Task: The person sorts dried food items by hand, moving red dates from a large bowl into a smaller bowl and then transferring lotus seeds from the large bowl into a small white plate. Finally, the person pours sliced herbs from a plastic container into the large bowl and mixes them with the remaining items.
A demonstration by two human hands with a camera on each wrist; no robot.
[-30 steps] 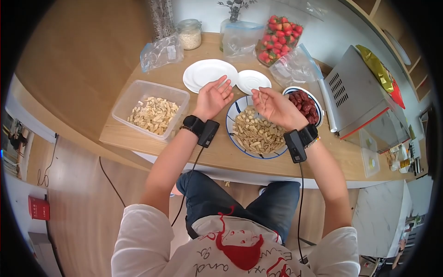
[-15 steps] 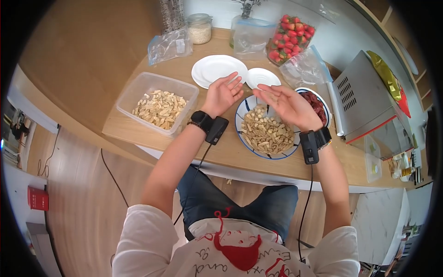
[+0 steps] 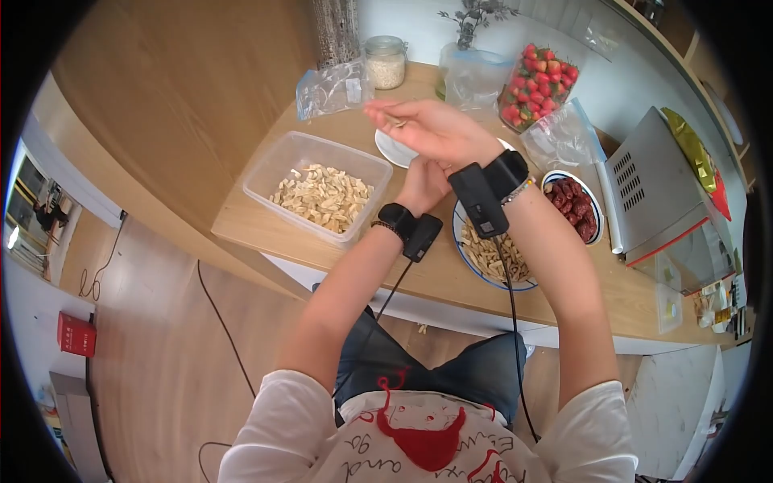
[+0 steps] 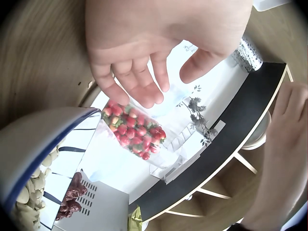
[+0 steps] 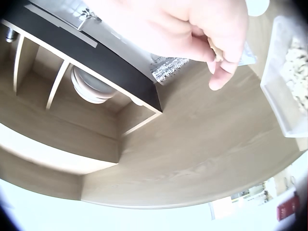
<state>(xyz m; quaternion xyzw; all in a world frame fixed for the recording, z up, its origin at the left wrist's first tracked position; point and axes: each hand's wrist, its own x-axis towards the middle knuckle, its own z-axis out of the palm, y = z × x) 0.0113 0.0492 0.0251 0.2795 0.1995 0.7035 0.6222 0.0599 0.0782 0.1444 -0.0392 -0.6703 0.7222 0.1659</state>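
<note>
My right hand (image 3: 435, 133) reaches across to the left, above the white plate (image 3: 394, 150). It pinches a small pale dried piece (image 5: 215, 49) between thumb and fingers. Below it in the head view, my left hand (image 3: 424, 185) holds nothing; its fingers are loosely bent in the left wrist view. Pale dried slices (image 3: 324, 197) lie in a clear plastic box (image 3: 266, 183) to the left. Similar beige pieces (image 3: 489, 253) fill the blue-rimmed bowl (image 3: 522, 285), partly hidden beneath my right wrist.
At right stand a bowl of dried red dates (image 3: 573, 208) and a grey vented appliance (image 3: 644, 169). Along the back are a bag of strawberries (image 3: 538, 87), a glass jar (image 3: 386, 63) and clear bags (image 3: 334, 88). A wooden panel (image 3: 185, 105) rises at left.
My right hand has swung left from over the bowl, crossing above the left hand, and now pinches a small piece. The view has shifted so the table sits further right.
</note>
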